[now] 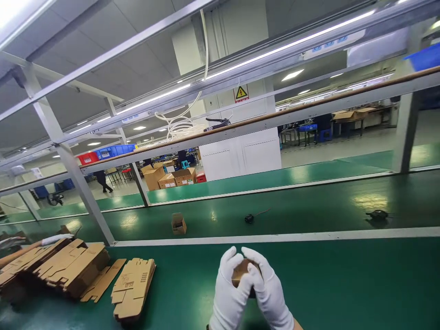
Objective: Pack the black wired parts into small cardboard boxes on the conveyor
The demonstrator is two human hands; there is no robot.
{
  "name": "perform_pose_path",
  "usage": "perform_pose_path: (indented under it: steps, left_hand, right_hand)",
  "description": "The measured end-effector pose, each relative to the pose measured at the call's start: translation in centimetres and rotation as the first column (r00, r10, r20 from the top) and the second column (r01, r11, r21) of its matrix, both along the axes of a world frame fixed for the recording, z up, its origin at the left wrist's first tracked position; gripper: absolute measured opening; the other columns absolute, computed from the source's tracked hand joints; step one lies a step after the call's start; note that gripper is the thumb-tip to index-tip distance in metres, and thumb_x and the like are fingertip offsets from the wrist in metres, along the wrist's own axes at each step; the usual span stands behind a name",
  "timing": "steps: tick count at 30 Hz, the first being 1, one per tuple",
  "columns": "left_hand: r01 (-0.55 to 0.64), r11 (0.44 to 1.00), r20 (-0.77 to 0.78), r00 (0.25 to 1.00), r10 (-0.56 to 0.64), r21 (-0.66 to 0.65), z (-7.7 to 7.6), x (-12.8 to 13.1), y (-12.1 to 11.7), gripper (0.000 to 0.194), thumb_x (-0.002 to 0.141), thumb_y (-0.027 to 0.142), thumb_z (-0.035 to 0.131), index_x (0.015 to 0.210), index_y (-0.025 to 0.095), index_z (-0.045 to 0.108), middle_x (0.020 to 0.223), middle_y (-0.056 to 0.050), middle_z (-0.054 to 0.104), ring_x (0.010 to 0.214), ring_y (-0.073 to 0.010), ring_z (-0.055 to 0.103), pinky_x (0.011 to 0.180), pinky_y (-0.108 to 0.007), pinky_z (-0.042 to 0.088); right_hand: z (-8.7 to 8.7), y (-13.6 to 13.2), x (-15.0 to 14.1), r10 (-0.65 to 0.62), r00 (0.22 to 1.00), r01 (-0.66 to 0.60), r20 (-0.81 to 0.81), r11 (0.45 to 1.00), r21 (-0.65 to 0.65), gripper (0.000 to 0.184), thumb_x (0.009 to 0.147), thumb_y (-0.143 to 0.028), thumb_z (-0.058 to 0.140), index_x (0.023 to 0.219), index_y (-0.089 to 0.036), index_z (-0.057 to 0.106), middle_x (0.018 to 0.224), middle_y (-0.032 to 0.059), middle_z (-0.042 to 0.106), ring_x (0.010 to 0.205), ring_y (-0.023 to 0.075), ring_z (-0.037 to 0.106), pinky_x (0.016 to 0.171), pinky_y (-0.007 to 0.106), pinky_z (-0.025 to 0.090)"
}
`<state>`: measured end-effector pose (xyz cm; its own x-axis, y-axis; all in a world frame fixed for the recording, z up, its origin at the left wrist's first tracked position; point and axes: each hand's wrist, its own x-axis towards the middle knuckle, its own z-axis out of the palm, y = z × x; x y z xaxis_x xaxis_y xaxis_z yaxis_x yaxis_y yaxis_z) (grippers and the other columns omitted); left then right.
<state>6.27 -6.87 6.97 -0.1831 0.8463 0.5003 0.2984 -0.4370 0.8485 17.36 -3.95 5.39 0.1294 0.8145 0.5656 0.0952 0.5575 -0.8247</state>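
Both of my hands wear white gloves and meet around a small brown cardboard box point(240, 271) low in the middle of the view. My left hand point(227, 293) wraps its left side, fingers curled over the top. From the other side my right hand point(270, 291) closes on it, thumb across the front. Much of the box is hidden by the gloves. To the left, a stack of flat printed cardboard blanks point(134, 286) lies on the green work surface point(182, 284).
Larger stacks of cardboard blanks point(74, 266) fill the left side, where another person's gloved hand point(57, 239) reaches in. Beyond the pale rail point(240, 239), the green belt carries an open small box point(178, 224) and dark corded items point(249, 218). A metal post point(82, 192) rises at left.
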Motion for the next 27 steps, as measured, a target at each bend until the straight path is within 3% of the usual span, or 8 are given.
perform_pose_path:
  steps: [4, 9, 14, 16, 19, 23, 25, 27]
  left_hand:
    - [-0.131, 0.990, 0.120, 0.985, 0.123, 0.054, -1.2, -1.7, -0.4, 0.039, 0.075, 0.052, 0.061, 0.095, 0.021, 0.070, 0.127, -0.012, 0.055, 0.112, -0.0259, 0.057, 0.088, -0.034, 0.053]
    - [-0.208, 0.977, 0.252, 0.949, 0.188, 0.052, -4.4, -1.8, -0.8, 0.052, 0.077, 0.061, 0.053, 0.107, 0.022, 0.068, 0.137, -0.010, 0.047, 0.120, -0.0290, 0.050, 0.091, -0.031, 0.052]
    - [-0.081, 0.993, 0.164, 0.984, 0.067, 0.085, -8.8, -0.1, -1.2, 0.062, 0.086, 0.059, 0.033, 0.133, 0.022, 0.048, 0.147, -0.010, 0.034, 0.123, -0.0291, 0.049, 0.094, -0.032, 0.050]
    - [-0.135, 0.984, 0.074, 0.989, 0.127, 0.113, -10.0, -0.3, -1.1, 0.061, 0.089, 0.052, 0.027, 0.142, 0.022, 0.033, 0.148, -0.010, 0.032, 0.127, -0.0278, 0.045, 0.098, -0.033, 0.047]
    - [-0.277, 0.952, -0.130, 0.947, 0.293, 0.126, -10.5, -1.5, -0.8, 0.065, 0.087, 0.039, 0.040, 0.146, 0.022, 0.018, 0.146, -0.012, 0.036, 0.130, -0.0278, 0.041, 0.105, -0.038, 0.040]
    - [-0.188, 0.982, -0.356, 0.916, 0.185, 0.025, -8.9, -2.8, -0.9, 0.078, 0.073, 0.023, 0.059, 0.143, 0.020, 0.026, 0.131, -0.017, 0.052, 0.118, -0.0314, 0.052, 0.102, -0.046, 0.041]
    - [-0.095, 0.986, -0.377, 0.925, 0.038, -0.134, -7.8, -3.1, -0.9, 0.077, 0.072, 0.020, 0.057, 0.143, 0.019, 0.027, 0.127, -0.016, 0.056, 0.114, -0.0300, 0.056, 0.099, -0.045, 0.043]
    - [-0.024, 0.968, -0.311, 0.949, -0.056, -0.250, -7.2, -3.5, -0.6, 0.084, 0.070, 0.022, 0.060, 0.145, 0.018, 0.022, 0.132, -0.015, 0.052, 0.117, -0.0287, 0.054, 0.101, -0.042, 0.041]
  right_hand:
    - [0.2, -1.7, 0.7, -0.022, 0.969, -0.052, -0.248, 0.956, -0.288, 0.056, 0.076, -0.063, 0.053, 0.112, -0.020, 0.057, 0.117, 0.0146, 0.059, 0.106, 0.0276, 0.057, 0.088, 0.043, 0.047]
    - [0.3, -4.8, -0.4, 0.406, 0.696, -0.684, -0.593, 0.625, -0.376, 0.056, 0.074, -0.063, 0.058, 0.116, -0.026, 0.058, 0.108, 0.0109, 0.064, 0.096, 0.0254, 0.061, 0.069, 0.033, 0.049]
    - [-0.4, -4.3, -0.7, 0.521, 0.703, -0.705, -0.484, 0.597, -0.383, 0.059, 0.065, -0.057, 0.071, 0.111, -0.020, 0.062, 0.098, 0.0106, 0.065, 0.065, 0.0150, 0.057, 0.049, 0.022, 0.042]
    - [-0.4, -3.6, -0.3, 0.575, 0.753, -0.656, -0.321, 0.613, -0.440, 0.053, 0.069, -0.055, 0.067, 0.106, -0.018, 0.064, 0.095, 0.0107, 0.066, 0.064, 0.0161, 0.058, 0.050, 0.025, 0.045]
    - [0.1, -3.1, 0.4, 0.533, 0.828, -0.412, 0.175, 0.790, -0.454, 0.027, 0.077, -0.037, 0.059, 0.095, -0.019, 0.069, 0.092, 0.0088, 0.069, 0.082, 0.0228, 0.063, 0.071, 0.031, 0.050]
    - [1.0, -3.6, 0.5, 0.297, 0.405, -0.138, 0.865, 0.955, -0.263, 0.021, 0.075, -0.013, 0.054, 0.087, -0.018, 0.071, 0.091, 0.0091, 0.070, 0.089, 0.0260, 0.063, 0.077, 0.034, 0.047]
    - [1.4, -3.9, 0.3, 0.245, 0.205, -0.138, 0.948, 0.966, -0.219, 0.023, 0.076, -0.010, 0.051, 0.087, -0.016, 0.069, 0.088, 0.0094, 0.070, 0.082, 0.0240, 0.065, 0.072, 0.031, 0.047]
    - [1.7, -3.9, 0.5, 0.221, 0.186, -0.190, 0.958, 0.964, -0.185, 0.022, 0.081, -0.014, 0.049, 0.091, -0.018, 0.068, 0.092, 0.0070, 0.070, 0.081, 0.0208, 0.065, 0.070, 0.028, 0.047]
